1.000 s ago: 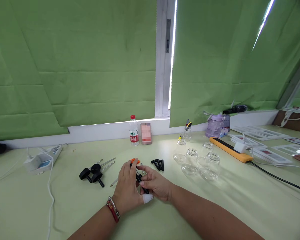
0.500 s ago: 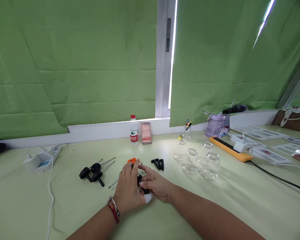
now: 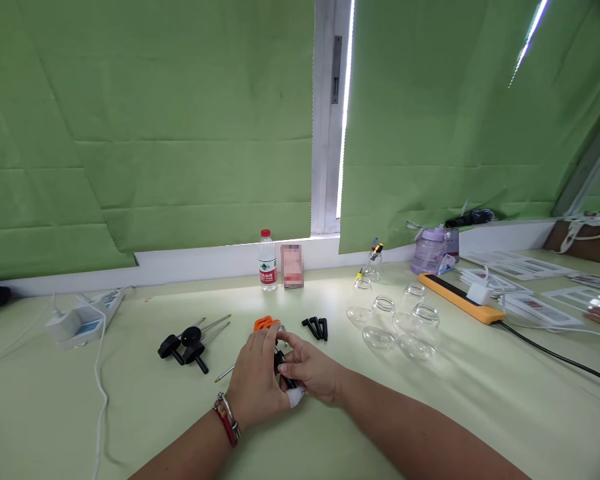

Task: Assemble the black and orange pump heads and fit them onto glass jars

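In front of me my left hand [image 3: 260,373] and my right hand [image 3: 310,367] meet, both closed around a black dispenser pump head [image 3: 289,383]. Its middle is mostly hidden by my fingers, and a thin silvery tube [image 3: 225,373] sticks out to the left from under my left hand. White tape wraps my left thumb. Just behind my fingers lies an orange piece [image 3: 265,323]. To the left rest several similar black pump heads [image 3: 194,350] with thin tubes. Small black bent nozzles [image 3: 320,328] lie beyond my right hand.
Several clear glass bottles [image 3: 383,320] stand or lie to the right. Behind them are a purple jug [image 3: 429,252] and an orange power strip [image 3: 460,298]. A water bottle [image 3: 267,263] stands at the back; a white power strip [image 3: 87,320] with a cable lies left.
My left fingers have shifted slightly, so more of the orange piece shows behind them. The protruding tube tip has moved a little left and down. Both hands keep their hold.
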The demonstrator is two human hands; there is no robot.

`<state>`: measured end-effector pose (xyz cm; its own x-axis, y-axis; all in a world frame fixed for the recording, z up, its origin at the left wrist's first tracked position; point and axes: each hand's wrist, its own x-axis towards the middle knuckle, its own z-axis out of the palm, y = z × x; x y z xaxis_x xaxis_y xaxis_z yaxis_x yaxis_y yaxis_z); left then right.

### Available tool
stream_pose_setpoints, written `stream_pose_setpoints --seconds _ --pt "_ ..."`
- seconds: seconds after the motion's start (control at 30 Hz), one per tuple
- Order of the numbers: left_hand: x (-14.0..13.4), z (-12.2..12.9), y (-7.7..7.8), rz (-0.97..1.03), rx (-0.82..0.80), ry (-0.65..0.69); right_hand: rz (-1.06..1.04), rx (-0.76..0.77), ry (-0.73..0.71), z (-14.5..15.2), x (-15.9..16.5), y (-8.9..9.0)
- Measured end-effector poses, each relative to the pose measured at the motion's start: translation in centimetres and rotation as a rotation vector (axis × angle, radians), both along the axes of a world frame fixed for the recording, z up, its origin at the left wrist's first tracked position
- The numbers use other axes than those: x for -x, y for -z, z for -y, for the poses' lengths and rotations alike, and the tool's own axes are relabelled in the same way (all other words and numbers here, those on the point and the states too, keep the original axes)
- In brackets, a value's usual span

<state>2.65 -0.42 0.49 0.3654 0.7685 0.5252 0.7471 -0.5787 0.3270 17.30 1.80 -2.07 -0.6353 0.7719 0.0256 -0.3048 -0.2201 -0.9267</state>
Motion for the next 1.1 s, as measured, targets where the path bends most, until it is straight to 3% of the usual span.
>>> stream_pose_setpoints --seconds 0.2,0.3,0.4,0.5,0.6,0.8,1.1 --pt "0.8 0.3 -1.6 0.076 0.271 -0.034 0.154 -0.125 0.018 -1.3 -1.0 -0.8" --pt "1.4 0.5 -3.1 0.209 0.462 0.016 0.380 -0.241 0.273 -3.1 -2.5 -0.7" --pt "1.7 1.0 -4.4 0.426 0.781 0.147 0.825 -0.484 0.562 -4.7 -3.9 -0.1" --pt "1.9 1.4 -4.7 0.640 1.075 0.235 0.969 -0.620 0.595 -5.1 -4.5 0.2" --pt "2.0 1.3 -4.1 0.741 1.254 0.315 1.052 -0.739 0.569 -4.7 -4.0 0.1" --pt "1.9 0.5 -2.9 0.761 1.384 0.321 1.247 -0.865 0.505 -4.1 -2.5 0.1" --pt "1.9 0.0 -2.6 0.740 1.419 0.314 1.407 -0.894 0.496 -4.2 -1.6 0.8"
